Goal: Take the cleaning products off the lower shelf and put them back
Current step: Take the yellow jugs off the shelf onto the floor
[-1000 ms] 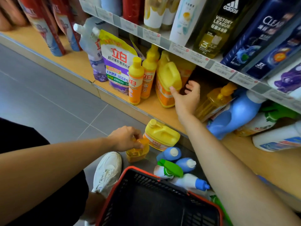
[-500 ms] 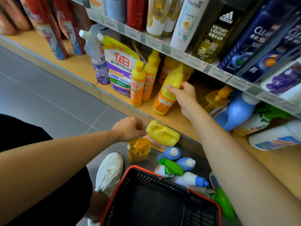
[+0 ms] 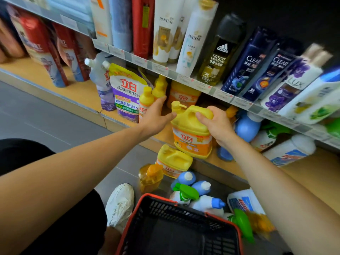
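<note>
1. At the front lip of the lower shelf, my right hand has its fingers curled round the top handle of the big yellow jug. The jug is upright with its base at the shelf edge. I cannot tell whether it rests there or is just lifted.
2. My left hand has straight fingers and holds nothing. It lies between the jug's pump and the slim bottles; whether it touches either I cannot tell.
3. On the floor below lie a second jug, an orange bottle and blue bottles, just beside the basket.
4. I judge this to be the taking-off half of the task. A good share is down on the floor, yet the pouch and several other products stand on the shelf.
5. The next move calls for a firm grip on the handle, the left hand steadying the jug's side, and a floor spot apart from the lying bottles.
</note>
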{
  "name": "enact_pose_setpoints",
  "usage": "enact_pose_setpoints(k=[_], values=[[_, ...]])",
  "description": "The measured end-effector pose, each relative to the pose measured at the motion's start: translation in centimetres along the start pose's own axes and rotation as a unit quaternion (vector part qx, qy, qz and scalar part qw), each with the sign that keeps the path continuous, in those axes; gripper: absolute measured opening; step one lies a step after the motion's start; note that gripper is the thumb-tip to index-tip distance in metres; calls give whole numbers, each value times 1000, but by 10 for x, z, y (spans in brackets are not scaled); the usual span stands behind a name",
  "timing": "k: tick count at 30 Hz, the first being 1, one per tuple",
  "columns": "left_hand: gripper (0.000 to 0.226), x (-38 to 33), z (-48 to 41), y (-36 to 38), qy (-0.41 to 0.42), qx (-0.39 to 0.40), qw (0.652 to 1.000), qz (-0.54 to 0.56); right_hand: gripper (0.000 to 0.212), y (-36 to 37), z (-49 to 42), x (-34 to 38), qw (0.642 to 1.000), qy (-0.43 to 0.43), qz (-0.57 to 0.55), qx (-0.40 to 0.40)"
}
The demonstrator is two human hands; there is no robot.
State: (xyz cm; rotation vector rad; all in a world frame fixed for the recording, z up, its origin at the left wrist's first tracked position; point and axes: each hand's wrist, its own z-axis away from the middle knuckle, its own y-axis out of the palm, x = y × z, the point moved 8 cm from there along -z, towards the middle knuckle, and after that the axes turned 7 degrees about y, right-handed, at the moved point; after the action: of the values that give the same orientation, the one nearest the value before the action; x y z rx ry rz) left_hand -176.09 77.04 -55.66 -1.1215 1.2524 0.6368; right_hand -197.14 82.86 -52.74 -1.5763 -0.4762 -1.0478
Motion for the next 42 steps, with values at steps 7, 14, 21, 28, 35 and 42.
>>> enact_pose_setpoints(k=[7,14,21,28,35,42], values=[[34,-68,17,29,107,89,981,132,34,-58,47,48,995,-18,-86,56],[29,-114,47,47,175,120,970,117,20,-89,95,55,994,-17,25,107],[45,-134,76,80,209,169,963,5,21,-98,143,15,998,10,14,61],[46,-175,101,98,273,241,930,-57,24,-123,178,2,997,-22,-68,-7],[36,-173,130,126,128,505,849,87,26,-139,196,-6,994,-30,-83,71],[49,-166,146,143,121,480,849,186,20,-146,212,-12,990,-30,-102,92]])
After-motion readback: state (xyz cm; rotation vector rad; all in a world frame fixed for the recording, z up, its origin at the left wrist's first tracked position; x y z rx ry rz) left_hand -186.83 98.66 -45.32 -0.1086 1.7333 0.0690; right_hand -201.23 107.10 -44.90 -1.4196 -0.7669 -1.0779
